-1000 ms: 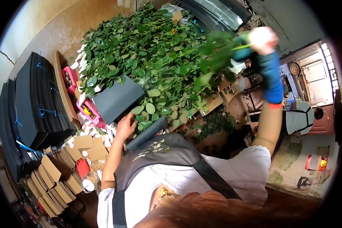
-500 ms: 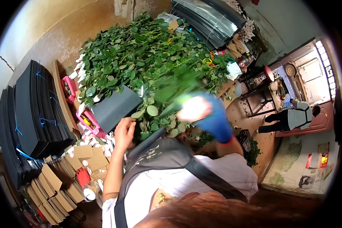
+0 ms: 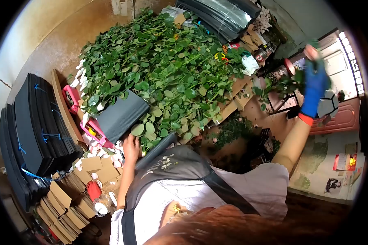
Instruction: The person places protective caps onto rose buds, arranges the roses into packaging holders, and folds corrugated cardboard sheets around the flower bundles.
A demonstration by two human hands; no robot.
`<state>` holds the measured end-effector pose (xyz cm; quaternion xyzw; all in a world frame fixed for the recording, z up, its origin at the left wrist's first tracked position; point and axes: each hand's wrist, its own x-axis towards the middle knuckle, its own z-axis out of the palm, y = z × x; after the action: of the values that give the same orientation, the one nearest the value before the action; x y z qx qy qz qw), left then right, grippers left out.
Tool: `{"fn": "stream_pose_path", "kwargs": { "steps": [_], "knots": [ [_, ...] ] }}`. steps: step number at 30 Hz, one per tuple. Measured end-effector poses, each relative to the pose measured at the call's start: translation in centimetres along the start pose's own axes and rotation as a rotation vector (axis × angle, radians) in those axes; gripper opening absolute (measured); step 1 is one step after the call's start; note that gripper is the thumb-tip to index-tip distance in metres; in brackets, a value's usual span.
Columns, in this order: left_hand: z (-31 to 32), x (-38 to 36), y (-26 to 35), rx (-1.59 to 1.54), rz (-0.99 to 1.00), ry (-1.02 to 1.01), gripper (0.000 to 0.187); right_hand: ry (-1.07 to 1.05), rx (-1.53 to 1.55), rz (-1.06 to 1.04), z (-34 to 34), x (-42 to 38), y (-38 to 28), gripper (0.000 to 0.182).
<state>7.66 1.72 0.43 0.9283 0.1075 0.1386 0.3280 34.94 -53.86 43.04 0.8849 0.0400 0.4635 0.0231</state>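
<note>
My left hand (image 3: 131, 149) is low beside a grey corrugated sheet (image 3: 123, 116), its fingers bent together near green leaves; what they hold is hidden. A second grey panel (image 3: 156, 152) stands between that hand and my apron. A big heap of leafy green stems (image 3: 159, 73) spreads in front of me. Far out to the right is my raised right hand (image 3: 315, 77), in a blue covering with a red-orange cuff and blurred by motion. Its fingers are closed around a leafy stem (image 3: 288, 85) whose leaves trail to the left.
Stacked black boards (image 3: 45, 122) tied with blue string stand at left, above cardboard pieces (image 3: 63, 194). Pink holders (image 3: 71, 99) line the wooden edge. Clear-wrapped sheets (image 3: 223, 18) lie at the back. Leafy stems with pink blooms (image 3: 233, 132) are low at right.
My right hand has swung from above the heap out to the far right, carrying a leafy stem. My left hand has shifted slightly down and left. The person in the background is now mostly hidden.
</note>
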Motion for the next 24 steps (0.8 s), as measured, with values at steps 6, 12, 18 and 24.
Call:
{"fn": "stream_pose_path", "kwargs": {
  "steps": [6, 12, 18, 24],
  "knots": [
    [0.0, -0.9, 0.3, 0.001, -0.024, 0.022, 0.033, -0.767, 0.714, -0.297, 10.5, -14.9, -17.7, 0.052],
    [1.4, -1.5, -1.7, -0.025, 0.013, 0.049, 0.028, -0.986, 0.29, -0.761, 24.5, -29.3, -29.7, 0.051],
    [1.0, -1.6, -1.7, -0.031, -0.054, -0.041, 0.026, -1.291, 0.077, -0.948, 21.2, -22.8, -32.1, 0.035],
    [0.9, -1.6, -1.3, -0.015, -0.064, -0.052, 0.025, -1.312, 0.034, -0.99, 16.2, -19.9, -32.7, 0.027]
  ]
}}
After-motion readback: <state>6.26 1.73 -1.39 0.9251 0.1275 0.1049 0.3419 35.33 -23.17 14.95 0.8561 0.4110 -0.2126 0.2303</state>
